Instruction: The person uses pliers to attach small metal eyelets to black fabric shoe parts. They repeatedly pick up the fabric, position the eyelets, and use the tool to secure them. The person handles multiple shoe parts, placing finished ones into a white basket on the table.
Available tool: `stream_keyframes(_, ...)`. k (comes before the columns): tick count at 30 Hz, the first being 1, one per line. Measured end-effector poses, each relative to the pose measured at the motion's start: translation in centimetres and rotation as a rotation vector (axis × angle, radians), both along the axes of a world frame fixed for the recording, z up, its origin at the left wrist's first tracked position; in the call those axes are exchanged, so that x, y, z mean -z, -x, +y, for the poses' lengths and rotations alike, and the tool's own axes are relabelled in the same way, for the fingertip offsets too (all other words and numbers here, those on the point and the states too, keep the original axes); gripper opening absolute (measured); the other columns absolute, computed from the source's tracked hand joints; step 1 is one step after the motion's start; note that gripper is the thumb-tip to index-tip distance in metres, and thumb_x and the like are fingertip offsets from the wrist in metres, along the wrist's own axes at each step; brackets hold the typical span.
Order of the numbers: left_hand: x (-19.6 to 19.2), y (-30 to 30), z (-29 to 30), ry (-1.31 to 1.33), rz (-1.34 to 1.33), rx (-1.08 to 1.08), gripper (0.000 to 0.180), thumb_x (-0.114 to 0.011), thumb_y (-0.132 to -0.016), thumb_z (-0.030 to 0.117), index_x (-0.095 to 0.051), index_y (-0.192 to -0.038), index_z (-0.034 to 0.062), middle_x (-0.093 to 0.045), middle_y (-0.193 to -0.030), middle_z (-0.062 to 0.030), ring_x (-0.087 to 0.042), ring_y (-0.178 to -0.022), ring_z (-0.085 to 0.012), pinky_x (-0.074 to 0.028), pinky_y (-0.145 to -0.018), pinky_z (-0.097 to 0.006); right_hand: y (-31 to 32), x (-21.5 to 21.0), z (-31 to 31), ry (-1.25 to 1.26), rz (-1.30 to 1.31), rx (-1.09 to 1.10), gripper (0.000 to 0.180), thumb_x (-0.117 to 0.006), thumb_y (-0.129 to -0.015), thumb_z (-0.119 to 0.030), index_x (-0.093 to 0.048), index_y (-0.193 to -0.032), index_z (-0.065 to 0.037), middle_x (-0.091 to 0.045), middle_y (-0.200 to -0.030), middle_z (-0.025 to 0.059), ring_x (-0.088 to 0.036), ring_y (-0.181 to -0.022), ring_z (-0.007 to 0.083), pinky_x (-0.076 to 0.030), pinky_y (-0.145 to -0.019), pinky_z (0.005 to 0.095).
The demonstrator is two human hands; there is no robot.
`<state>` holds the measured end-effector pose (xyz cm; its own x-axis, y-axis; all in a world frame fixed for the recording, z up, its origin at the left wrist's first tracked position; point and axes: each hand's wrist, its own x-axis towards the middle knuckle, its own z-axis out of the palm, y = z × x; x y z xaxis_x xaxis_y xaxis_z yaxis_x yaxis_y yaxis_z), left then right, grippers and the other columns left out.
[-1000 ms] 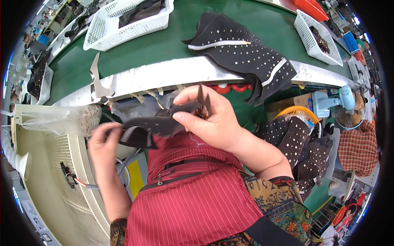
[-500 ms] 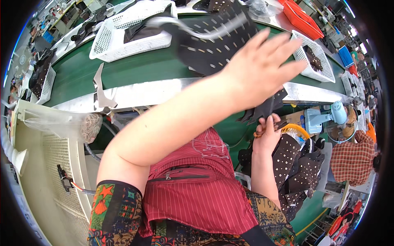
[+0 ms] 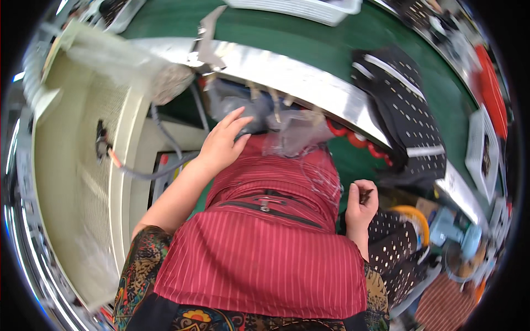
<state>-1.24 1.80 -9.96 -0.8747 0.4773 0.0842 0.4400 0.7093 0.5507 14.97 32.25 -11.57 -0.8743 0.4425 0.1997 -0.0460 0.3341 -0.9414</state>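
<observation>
My left hand (image 3: 223, 142) is empty, its fingers apart, above the red striped apron (image 3: 265, 237) near a clear plastic bag (image 3: 298, 132) on my lap. To the right, my right hand (image 3: 362, 205) is closed, fingers curled round something small and dark that I cannot make out. Beyond it, black pieces (image 3: 406, 105) with rows of pale marks and white strips lie over the metal edge (image 3: 301, 74) of the green belt (image 3: 309, 47). More black pieces with pale dots (image 3: 386, 243) hang beside my right forearm.
A cream machine housing (image 3: 77, 165) with a grey hose (image 3: 149, 175) stands at left. A grey cut piece (image 3: 207, 41) hangs over the metal edge. White baskets (image 3: 326, 12) sit on the belt. At lower right are a yellow rim (image 3: 417, 218), a blue fan (image 3: 450, 229) and another person's back (image 3: 447, 303).
My left hand has swung back from the far right to the left, over my lap. The black pieces now rest on the belt's edge, away from my right hand. The view has turned.
</observation>
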Motion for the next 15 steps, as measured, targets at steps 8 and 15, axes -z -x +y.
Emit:
stream_keyframes(8, 0.9, -5.0, -7.6, -0.363, -0.212, -0.648, 0.031, -0.060, -0.085, 0.007, -0.058, -0.116, 0.0050, -0.054, -0.123, -0.0120, -0.061, -0.097, -0.0206, -0.049, -0.082, -0.030, 13.9, -4.7, -4.3, -0.555, 0.012, -0.509, 0.033, -0.065, -0.068, 0.002, -0.057, -0.099, -0.005, -0.057, -0.094, 0.0129, -0.058, -0.082, 0.0319, -0.047, -0.071, 0.0393)
stream_keyframes(15, -3.6, 6.6, -6.3, -0.450, -0.123, -0.600, 0.033, -0.059, -0.086, 0.016, -0.058, -0.118, 0.0059, -0.061, -0.109, -0.0137, -0.062, -0.093, -0.0178, -0.049, -0.079, -0.029, 22.6, -2.2, -2.9, -0.925, 0.063, -0.333, 0.036, -0.070, -0.070, -0.011, -0.057, -0.102, -0.003, -0.057, -0.103, 0.0151, -0.053, -0.097, 0.0347, -0.042, -0.084, 0.0427)
